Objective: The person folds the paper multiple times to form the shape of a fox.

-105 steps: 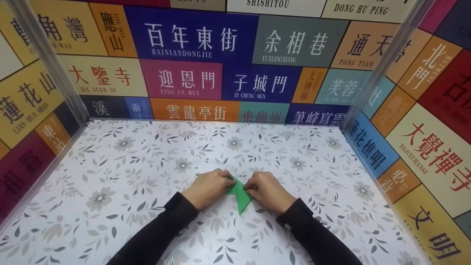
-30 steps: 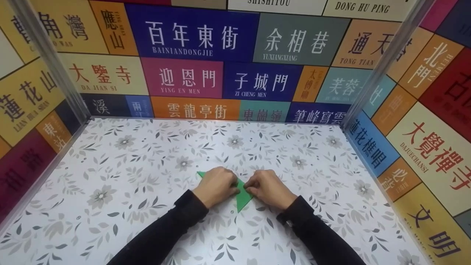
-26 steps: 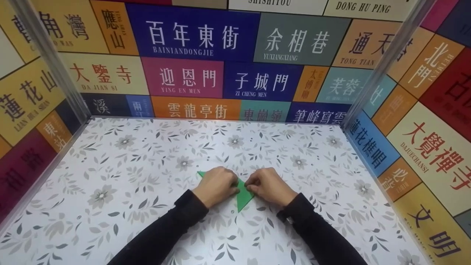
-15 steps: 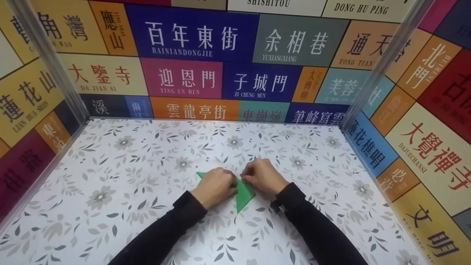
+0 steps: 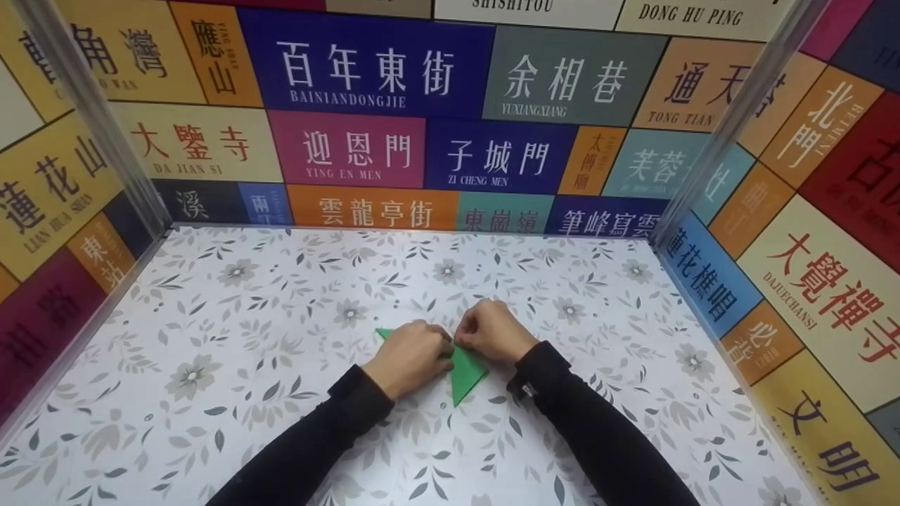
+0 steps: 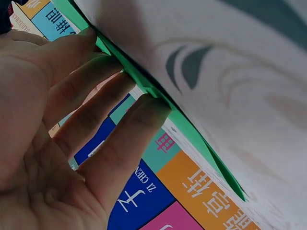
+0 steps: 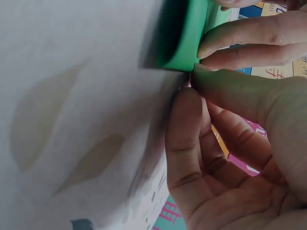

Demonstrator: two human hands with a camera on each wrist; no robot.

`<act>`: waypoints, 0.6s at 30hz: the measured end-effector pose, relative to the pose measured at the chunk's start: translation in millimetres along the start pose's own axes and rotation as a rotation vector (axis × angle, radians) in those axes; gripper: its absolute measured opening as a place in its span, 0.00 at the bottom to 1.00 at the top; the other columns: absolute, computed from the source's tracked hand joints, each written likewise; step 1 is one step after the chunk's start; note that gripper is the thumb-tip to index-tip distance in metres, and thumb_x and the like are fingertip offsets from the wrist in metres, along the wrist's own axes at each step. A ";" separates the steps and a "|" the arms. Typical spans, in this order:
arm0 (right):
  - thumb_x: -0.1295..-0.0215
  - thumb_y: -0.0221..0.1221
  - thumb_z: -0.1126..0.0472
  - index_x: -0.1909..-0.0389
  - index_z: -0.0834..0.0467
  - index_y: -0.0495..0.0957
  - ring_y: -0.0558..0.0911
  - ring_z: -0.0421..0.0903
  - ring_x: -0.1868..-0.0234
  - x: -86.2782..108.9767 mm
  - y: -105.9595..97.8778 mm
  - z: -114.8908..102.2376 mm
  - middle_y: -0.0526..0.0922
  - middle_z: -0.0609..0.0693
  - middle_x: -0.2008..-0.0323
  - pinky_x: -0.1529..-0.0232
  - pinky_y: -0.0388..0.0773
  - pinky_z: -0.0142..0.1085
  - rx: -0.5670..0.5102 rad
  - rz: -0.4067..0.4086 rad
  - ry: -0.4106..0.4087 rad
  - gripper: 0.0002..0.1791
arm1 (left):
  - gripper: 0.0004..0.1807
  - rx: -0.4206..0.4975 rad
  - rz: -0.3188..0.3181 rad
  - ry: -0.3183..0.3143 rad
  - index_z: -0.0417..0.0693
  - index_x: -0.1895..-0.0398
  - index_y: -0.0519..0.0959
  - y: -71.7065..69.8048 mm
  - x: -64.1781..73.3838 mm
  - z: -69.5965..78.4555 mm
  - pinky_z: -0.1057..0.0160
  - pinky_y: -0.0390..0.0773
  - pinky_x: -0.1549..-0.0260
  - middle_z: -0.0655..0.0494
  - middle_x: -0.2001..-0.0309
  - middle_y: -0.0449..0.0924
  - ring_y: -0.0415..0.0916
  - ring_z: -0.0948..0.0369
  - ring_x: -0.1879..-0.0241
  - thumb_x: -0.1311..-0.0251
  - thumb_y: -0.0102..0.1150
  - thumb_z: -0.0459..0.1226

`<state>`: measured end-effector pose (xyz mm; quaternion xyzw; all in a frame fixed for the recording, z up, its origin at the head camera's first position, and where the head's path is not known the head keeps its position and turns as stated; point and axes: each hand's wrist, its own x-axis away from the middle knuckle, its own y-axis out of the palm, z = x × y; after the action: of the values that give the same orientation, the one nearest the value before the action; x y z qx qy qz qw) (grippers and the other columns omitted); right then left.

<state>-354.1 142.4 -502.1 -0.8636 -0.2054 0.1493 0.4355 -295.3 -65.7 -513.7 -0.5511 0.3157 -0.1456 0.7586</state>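
A folded piece of green paper lies on the table, with one pointed corner toward the person and a tip showing at the far left. My left hand covers its left part. In the left wrist view, the fingertips of that hand press along the paper, fingers spread and only slightly bent. At the paper's top edge, my right hand has thumb and index finger together. The right wrist view shows the thumb against the end of the folded green paper, whose layers bulge a little. The paper beneath the left palm is hidden.
The white table bears a grey leaf and flower print. Panels with coloured lettering rise along its back and both sides, with clear corner strips at the joins.
My right hand has slid up and left along the paper's right edge to the top, uncovering more of the right corner. The left hand shifted right earlier and now stays nearly still.
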 end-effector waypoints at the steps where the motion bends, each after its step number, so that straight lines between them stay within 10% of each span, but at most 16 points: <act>1: 0.34 0.79 0.67 0.67 0.58 0.96 0.80 0.36 0.73 -0.1 0.0 0.1 0.95 0.49 0.72 0.64 0.78 0.32 -0.003 0.000 0.002 0.03 | 0.03 -0.001 -0.001 -0.001 0.50 0.64 0.96 -0.4 0.1 0.2 0.49 0.90 0.56 0.54 0.51 0.98 0.91 0.47 0.57 0.33 0.80 0.39; 18: 0.32 0.80 0.66 0.66 0.57 0.95 0.82 0.37 0.72 1.1 2.8 0.1 0.95 0.50 0.70 0.63 0.83 0.34 0.002 -0.004 0.033 0.03 | 0.06 0.056 -0.030 -0.021 0.50 0.54 0.98 -3.5 -1.8 -2.4 0.47 0.91 0.54 0.52 0.50 0.99 0.91 0.47 0.56 0.28 0.79 0.40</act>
<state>-352.5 141.6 -504.5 -0.8651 -0.2000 0.1344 0.4398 -297.7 -67.7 -510.4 -0.5356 0.2954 -0.1599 0.7748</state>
